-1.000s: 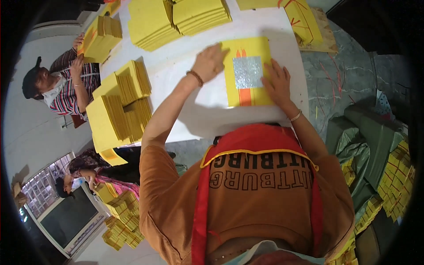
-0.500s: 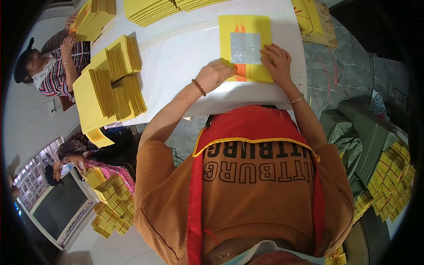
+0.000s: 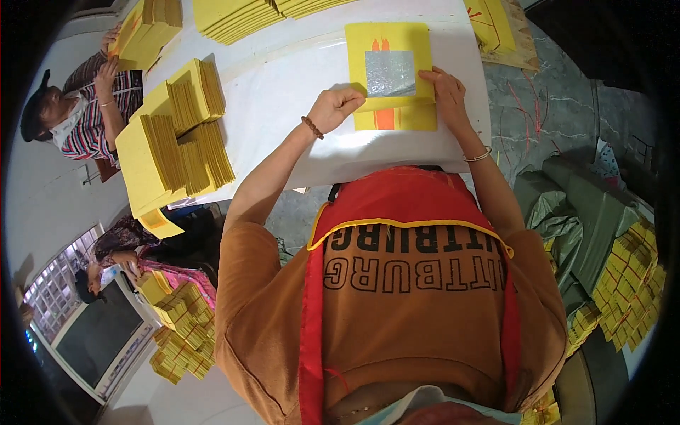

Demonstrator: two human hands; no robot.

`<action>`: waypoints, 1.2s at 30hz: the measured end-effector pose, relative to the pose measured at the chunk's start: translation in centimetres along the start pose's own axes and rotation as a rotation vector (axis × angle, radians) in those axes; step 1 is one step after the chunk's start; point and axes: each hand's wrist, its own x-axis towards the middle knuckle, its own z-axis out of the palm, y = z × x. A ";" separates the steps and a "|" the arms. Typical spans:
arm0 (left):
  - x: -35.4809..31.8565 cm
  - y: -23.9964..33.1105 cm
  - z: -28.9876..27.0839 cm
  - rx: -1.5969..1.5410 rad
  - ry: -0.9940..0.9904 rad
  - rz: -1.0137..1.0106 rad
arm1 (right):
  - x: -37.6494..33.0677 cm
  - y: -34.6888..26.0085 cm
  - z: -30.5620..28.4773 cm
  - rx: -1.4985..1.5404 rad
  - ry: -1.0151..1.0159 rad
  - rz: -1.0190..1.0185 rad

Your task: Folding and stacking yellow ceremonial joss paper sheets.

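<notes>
A yellow paper sheet (image 3: 404, 35) with a silver square (image 3: 389, 71) and orange print lies before me on the white table. My left hand (image 3: 333, 112) is closed, pinching the sheet's near left edge between thumb and fingers and raising it. Along the right edge, my right hand (image 3: 450, 100) grips the same sheet, its fingers partly curled. Beneath the raised edge shows another yellow sheet (image 3: 419, 118) with an orange band, lying flat on the table.
Stacks of yellow paper (image 3: 159, 145) stand at the table's left, with more stacks (image 3: 237, 18) along the far edge. Two people (image 3: 106, 78) work at the left. Red strings (image 3: 528, 106) lie on the floor to the right, near green sacking (image 3: 588, 219) and yellow bundles (image 3: 627, 283).
The sheet's near edge has come up off the one beneath, with my left hand pinching it and drawn slightly left. My right hand has shifted a little along the right edge.
</notes>
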 end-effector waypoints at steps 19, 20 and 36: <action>2.0 -0.9 -0.5 0.354 0.253 0.421 | 0.2 0.0 0.6 -0.059 0.008 0.034; 2.0 -1.1 -0.5 0.353 0.254 0.423 | 0.2 0.1 0.4 -0.061 0.010 0.033; 1.9 0.9 0.7 0.170 0.254 -0.059 | 1.3 -3.7 -1.3 0.012 -0.177 0.381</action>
